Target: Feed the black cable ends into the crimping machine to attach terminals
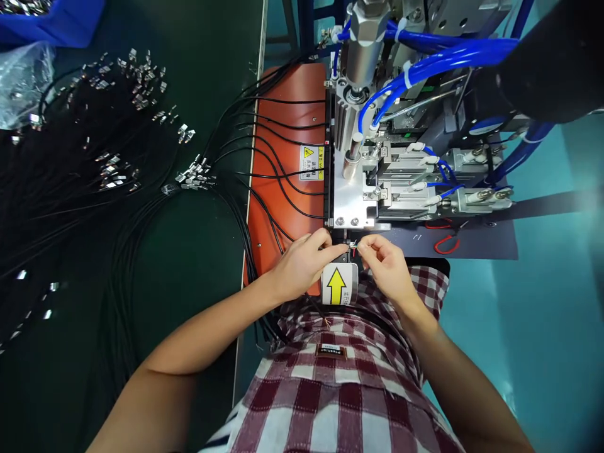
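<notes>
Both hands meet at the near end of the machine, just above a plate with a yellow arrow (pixel 336 286). My left hand (pixel 304 263) is closed on a black cable, its index finger stretched toward the stripped end; most of the cable is hidden under the hand. Fine coloured wires (pixel 353 245) show in the small gap between the hands. Thumb and forefinger of my right hand (pixel 387 261) pinch the tips of these wires. Several black cables (pixel 287 129) run across the orange panel (pixel 292 82) into the machine's side (pixel 330 163).
To the left, bundles of black cables with metal connectors (pixel 195 173) lie on a dark green table (pixel 202 302). A blue bin (pixel 70 28) and a clear plastic bag (pixel 23 82) stand at upper left. Red-handled scissors (pixel 447 243) lie on the grey sheet (pixel 500 242) at right.
</notes>
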{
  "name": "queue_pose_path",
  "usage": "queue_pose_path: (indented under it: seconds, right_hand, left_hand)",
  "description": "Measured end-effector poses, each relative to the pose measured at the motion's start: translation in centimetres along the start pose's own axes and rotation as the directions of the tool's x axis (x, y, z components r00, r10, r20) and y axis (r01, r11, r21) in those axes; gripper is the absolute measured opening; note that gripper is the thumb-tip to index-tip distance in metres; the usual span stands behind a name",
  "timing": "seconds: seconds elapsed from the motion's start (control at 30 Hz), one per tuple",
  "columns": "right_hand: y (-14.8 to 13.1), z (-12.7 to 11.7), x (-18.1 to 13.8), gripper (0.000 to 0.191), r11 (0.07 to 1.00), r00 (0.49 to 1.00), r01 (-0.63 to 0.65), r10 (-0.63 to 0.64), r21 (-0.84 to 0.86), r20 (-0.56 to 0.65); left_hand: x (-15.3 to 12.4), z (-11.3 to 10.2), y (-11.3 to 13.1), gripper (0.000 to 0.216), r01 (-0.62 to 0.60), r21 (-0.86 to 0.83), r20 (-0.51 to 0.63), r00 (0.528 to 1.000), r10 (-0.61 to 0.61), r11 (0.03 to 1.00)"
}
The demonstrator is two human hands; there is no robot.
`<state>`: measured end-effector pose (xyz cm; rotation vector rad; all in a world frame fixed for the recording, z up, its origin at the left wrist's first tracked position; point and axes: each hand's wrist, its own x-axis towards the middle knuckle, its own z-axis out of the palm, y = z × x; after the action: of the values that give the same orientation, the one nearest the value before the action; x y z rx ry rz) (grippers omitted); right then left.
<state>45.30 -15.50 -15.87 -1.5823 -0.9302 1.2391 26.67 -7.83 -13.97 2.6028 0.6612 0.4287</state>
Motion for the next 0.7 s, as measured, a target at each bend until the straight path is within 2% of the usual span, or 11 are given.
queue_pose_path:
  seconds: [0.3, 0.7]
  right_hand:
    - [0.23, 0.11, 0.06, 0.022, 1.0, 1.0, 0.0, 0.0, 0.011, -0.011]
    - [0.52, 0.16, 0.19, 0.021, 1.0, 1.0, 0.021, -0.021, -0.005, -0.022]
  left_hand:
    - [0.02, 0.1, -0.01, 0.032, 0.021, -0.033, 0.003, 1.0, -0.021, 0.999]
    - [0.11, 0.15, 0.23, 0.032, 0.054, 0.024, 0.026, 0.998, -0.055, 0.998]
